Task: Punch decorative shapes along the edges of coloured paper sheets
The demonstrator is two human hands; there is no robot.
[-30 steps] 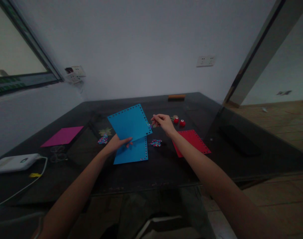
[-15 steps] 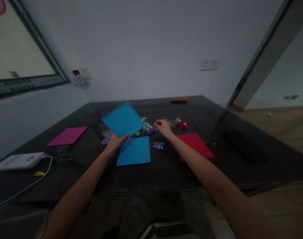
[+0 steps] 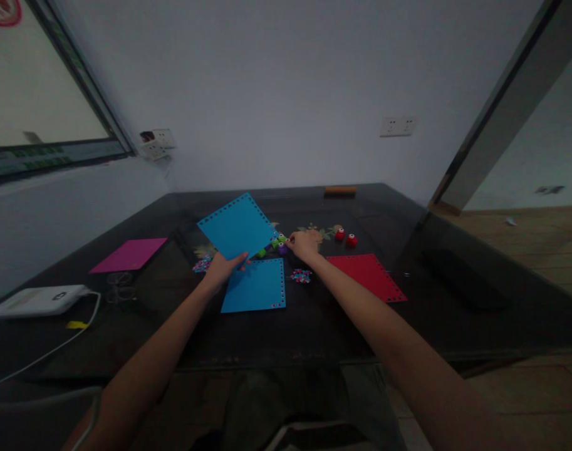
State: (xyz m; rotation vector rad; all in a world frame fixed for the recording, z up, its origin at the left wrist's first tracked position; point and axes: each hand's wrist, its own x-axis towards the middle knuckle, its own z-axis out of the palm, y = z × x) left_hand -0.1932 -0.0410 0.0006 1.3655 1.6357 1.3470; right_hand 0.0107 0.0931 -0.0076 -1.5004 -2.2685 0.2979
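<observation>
My left hand [image 3: 221, 269] grips the lower corner of a blue sheet [image 3: 239, 225], thumb on top. Holes run along its two upper edges, and it is raised and tilted above the table. Beneath it lies a second blue sheet [image 3: 255, 288] with holes down its right side. My right hand [image 3: 305, 244] is closed in a pinch near the raised sheet's right corner, beside small green [image 3: 280, 239] and purple pieces [image 3: 282, 249] with eyes. Whatever its fingertips hold is too small to make out. A pile of tiny red, white and blue bits [image 3: 301, 275] lies below that hand.
Right of centre are a red sheet [image 3: 365, 275] with holes and two red eyed pieces [image 3: 351, 240]. Another pile of bits [image 3: 202, 264] and a magenta sheet [image 3: 128, 255] lie leftward. A white power bank [image 3: 41, 302] with a cable sits at the left edge.
My right hand has moved slightly left and down toward the green and purple pieces and the sheet's corner. The left hand still holds the raised blue sheet, almost unmoved.
</observation>
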